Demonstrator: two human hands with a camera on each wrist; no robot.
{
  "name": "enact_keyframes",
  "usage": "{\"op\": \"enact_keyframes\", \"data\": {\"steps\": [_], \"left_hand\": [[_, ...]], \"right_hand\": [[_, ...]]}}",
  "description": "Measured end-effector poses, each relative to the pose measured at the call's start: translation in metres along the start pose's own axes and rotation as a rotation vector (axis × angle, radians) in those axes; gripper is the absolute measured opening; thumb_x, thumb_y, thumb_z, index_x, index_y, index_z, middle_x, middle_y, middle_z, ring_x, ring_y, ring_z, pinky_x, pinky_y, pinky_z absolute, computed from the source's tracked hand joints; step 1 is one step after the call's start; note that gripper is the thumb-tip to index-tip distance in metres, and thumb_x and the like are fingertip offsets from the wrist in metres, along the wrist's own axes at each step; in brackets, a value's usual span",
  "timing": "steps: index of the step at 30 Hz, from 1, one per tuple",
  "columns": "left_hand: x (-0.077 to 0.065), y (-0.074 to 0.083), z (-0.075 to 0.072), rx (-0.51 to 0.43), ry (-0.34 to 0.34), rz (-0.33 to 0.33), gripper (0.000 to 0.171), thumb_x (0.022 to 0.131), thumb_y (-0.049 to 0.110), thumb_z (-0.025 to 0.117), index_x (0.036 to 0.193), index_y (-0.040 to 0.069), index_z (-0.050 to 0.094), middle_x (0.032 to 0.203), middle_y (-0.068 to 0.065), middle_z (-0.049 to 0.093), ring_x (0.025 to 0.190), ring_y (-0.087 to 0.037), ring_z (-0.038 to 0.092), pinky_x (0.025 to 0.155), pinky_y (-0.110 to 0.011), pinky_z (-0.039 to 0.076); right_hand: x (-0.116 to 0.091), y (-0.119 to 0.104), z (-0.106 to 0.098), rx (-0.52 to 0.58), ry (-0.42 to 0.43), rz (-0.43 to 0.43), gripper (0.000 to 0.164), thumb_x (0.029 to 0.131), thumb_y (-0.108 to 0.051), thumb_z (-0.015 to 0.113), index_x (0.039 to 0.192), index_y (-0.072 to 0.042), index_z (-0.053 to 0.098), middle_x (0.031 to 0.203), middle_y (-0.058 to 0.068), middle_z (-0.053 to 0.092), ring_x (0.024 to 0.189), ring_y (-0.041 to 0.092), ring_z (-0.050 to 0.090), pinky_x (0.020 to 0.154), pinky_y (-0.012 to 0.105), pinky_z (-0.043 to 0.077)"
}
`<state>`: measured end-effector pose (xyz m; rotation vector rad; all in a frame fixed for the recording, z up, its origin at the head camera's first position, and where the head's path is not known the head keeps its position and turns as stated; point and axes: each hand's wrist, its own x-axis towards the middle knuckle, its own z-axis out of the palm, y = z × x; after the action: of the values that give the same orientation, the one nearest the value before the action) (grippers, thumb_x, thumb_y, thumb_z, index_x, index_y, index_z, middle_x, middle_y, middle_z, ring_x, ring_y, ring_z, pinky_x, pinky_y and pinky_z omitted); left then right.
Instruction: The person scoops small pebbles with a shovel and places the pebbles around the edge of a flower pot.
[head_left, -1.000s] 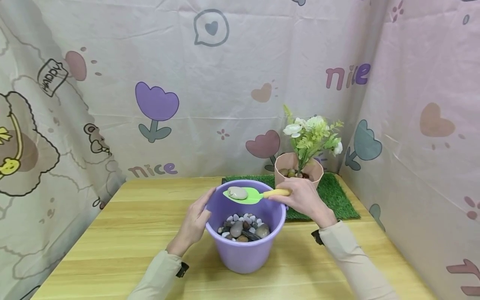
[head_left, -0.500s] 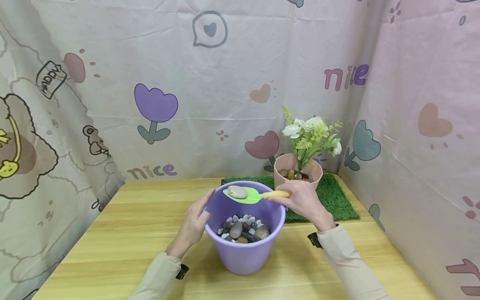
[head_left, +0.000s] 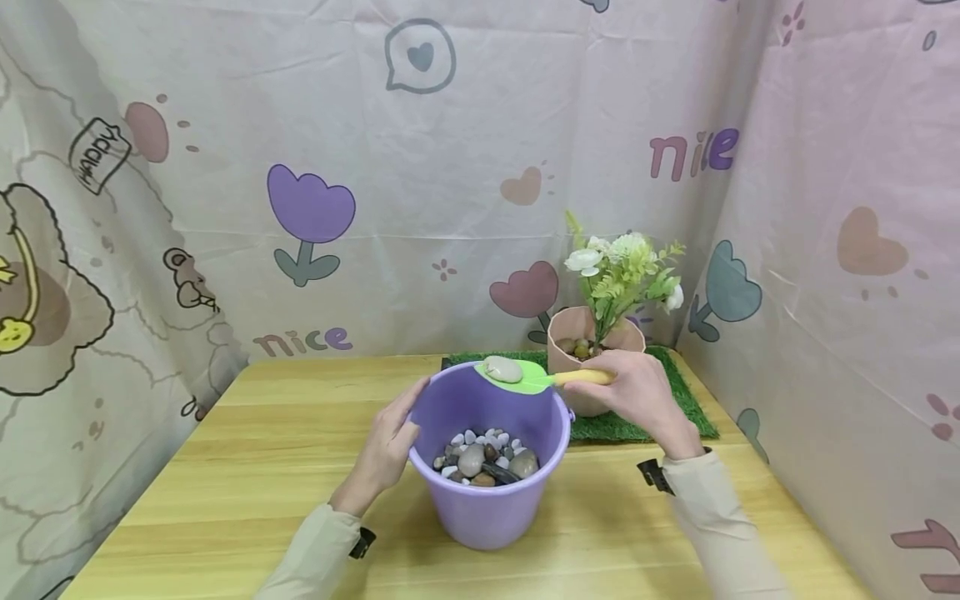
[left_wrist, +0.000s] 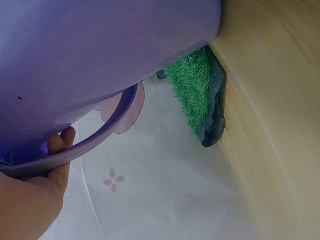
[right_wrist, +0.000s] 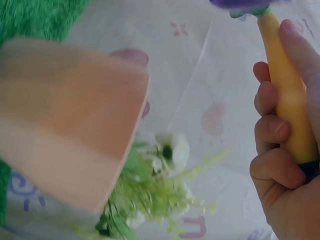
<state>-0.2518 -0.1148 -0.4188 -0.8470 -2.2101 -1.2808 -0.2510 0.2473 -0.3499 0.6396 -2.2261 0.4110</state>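
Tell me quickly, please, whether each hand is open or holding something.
Left hand: holding the purple bucket by its rim.
Right hand: holding the green trowel, which carries a stone, by its yellow handle.

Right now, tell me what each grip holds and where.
Right grip: the green trowel, by its yellow handle. Left grip: the purple bucket, at its rim's left side.

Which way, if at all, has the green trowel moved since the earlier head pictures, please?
Yes: in the head view, the green trowel has shifted rightward and slightly up in the picture, judged against the purple bucket.
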Motion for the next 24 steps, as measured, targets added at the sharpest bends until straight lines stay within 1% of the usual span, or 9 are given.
{"op": "enact_keyframes", "data": {"steps": [6,11,15,18,22,24], "left_hand": [[-0.001,0.001,-0.001,-0.002,-0.007,-0.008,0.064,0.082,-0.003,0.043,0.146,-0.004,0.042,0.146,-0.021,0.048,0.133,-0.037,0.049,0.11,-0.052,0.04],[-0.001,0.0,-0.001,-0.003,-0.006,-0.019,0.064,0.082,-0.003,0.043,0.146,-0.003,0.041,0.147,-0.023,0.047,0.133,-0.038,0.048,0.111,-0.052,0.039],[-0.001,0.0,-0.002,0.0,-0.004,-0.019,0.064,0.081,-0.003,0.044,0.145,-0.004,0.042,0.147,-0.021,0.048,0.133,-0.037,0.049,0.111,-0.051,0.039],[-0.001,0.0,-0.002,0.008,-0.006,-0.021,0.064,0.081,-0.003,0.044,0.146,-0.003,0.042,0.147,-0.02,0.048,0.134,-0.036,0.048,0.112,-0.051,0.038],[-0.001,0.0,-0.002,0.006,-0.011,-0.028,0.064,0.082,-0.001,0.043,0.146,-0.004,0.042,0.148,-0.021,0.047,0.134,-0.037,0.048,0.112,-0.051,0.038],[-0.001,0.001,-0.002,-0.001,-0.011,-0.029,0.064,0.082,-0.001,0.043,0.146,-0.004,0.041,0.148,-0.022,0.046,0.134,-0.037,0.048,0.112,-0.052,0.039]], "right_hand": [[0.0,0.016,-0.016,-0.058,0.047,0.009,0.024,0.063,-0.035,0.089,0.079,-0.021,0.078,0.066,-0.01,0.066,0.053,0.004,0.048,0.045,0.023,0.038],[0.001,0.03,-0.027,-0.107,0.062,0.067,0.022,0.064,-0.034,0.088,0.078,-0.02,0.078,0.064,-0.008,0.066,0.05,0.005,0.045,0.043,0.025,0.036],[-0.002,0.037,-0.033,-0.145,0.049,0.142,0.022,0.069,-0.037,0.085,0.077,-0.019,0.077,0.055,-0.008,0.057,0.046,0.007,0.039,0.041,0.025,0.031],[-0.009,0.042,-0.033,-0.162,0.035,0.216,0.024,0.072,-0.041,0.083,0.077,-0.018,0.077,0.051,-0.008,0.05,0.045,0.009,0.037,0.04,0.026,0.028],[-0.02,0.048,-0.03,-0.154,0.006,0.32,0.029,0.076,-0.046,0.079,0.079,-0.018,0.077,0.05,-0.007,0.047,0.043,0.012,0.038,0.039,0.028,0.028],[-0.025,0.05,-0.027,-0.144,-0.01,0.359,0.03,0.078,-0.05,0.076,0.076,-0.019,0.075,0.049,-0.007,0.045,0.043,0.013,0.038,0.038,0.028,0.027]]}}
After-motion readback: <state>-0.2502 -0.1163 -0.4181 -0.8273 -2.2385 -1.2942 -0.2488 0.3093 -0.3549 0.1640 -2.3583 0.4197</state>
